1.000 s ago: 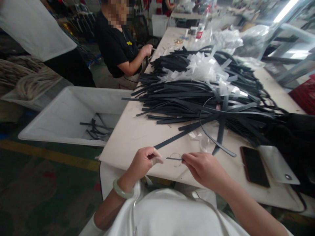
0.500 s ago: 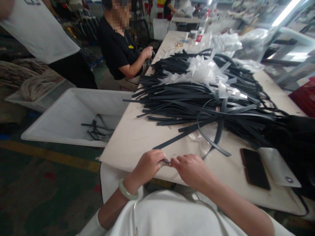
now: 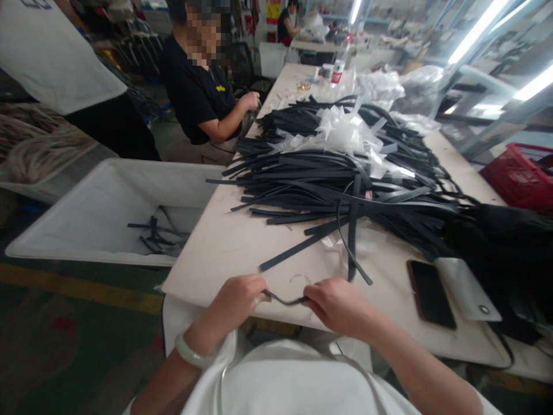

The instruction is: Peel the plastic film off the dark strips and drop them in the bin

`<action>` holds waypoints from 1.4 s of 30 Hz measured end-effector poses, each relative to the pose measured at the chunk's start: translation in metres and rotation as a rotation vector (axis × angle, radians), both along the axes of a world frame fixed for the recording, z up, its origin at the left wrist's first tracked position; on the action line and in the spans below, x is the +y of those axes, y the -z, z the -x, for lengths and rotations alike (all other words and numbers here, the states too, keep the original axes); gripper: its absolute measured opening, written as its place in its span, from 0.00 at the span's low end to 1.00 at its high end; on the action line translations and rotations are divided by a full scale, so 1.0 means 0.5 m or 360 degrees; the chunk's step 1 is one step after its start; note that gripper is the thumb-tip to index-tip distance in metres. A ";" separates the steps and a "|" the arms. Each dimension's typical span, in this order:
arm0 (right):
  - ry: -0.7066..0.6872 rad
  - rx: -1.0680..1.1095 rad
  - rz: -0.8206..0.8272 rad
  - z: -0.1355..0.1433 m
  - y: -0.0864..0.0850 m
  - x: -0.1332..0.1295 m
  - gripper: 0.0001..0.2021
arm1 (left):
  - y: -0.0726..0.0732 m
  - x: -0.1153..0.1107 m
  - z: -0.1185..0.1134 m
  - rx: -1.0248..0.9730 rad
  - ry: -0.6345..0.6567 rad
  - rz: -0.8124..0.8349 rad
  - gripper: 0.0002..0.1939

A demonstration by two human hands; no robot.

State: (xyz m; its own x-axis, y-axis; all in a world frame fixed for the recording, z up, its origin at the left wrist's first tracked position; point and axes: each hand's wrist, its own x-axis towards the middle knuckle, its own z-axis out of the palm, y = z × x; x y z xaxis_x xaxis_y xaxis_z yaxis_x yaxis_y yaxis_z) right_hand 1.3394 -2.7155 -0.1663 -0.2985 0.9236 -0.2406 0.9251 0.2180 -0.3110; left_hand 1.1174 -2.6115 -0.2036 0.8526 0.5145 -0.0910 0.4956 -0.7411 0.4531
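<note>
A narrow dark strap [image 3: 285,302] sags slightly between my hands, just above the table's near edge. My left hand [image 3: 242,294] is closed on one part of it, with a pale bangle on that wrist. Pinched in the fingers of my right hand [image 3: 334,302] is another part of the same strap. Beyond my hands lies a big heap of dark flat straps [image 3: 298,196] spread over the table. Some of them reach toward me, one ending close to my left hand. White plastic pieces [image 3: 339,132] rest on top of the heap.
The pale table [image 3: 203,253] has a phone [image 3: 431,293] and a whitish flat case [image 3: 469,288] at right. A white bin [image 3: 86,251] with several dark strips stands at left. A co-worker in black [image 3: 194,98] sits beyond it. A red basket [image 3: 514,184] is at far right.
My hands have moved apart, left hand leftward, and more of the strap now shows between them. The whole view has shifted slightly, bringing the red basket further in.
</note>
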 end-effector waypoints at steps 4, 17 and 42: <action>0.0121 0.0118 -0.0106 -0.034 -0.013 -0.010 0.13 | -0.010 0.012 0.021 -0.0127 -0.0214 0.0225 0.05; 0.0040 0.0207 0.0056 -0.059 -0.043 -0.014 0.10 | -0.032 0.008 -0.021 -0.0201 -0.0069 0.0395 0.05; 0.0131 0.0186 -0.0140 -0.044 -0.043 -0.015 0.13 | -0.071 0.025 -0.027 -0.0092 0.0075 0.0216 0.07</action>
State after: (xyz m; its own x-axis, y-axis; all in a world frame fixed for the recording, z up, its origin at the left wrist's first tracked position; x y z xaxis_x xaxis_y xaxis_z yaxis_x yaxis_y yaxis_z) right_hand 1.3613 -2.7229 -0.1446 -0.2424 0.9620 -0.1259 0.8994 0.1742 -0.4009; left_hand 1.1309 -2.5989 -0.1681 0.8815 0.4598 -0.1072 0.4317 -0.6929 0.5775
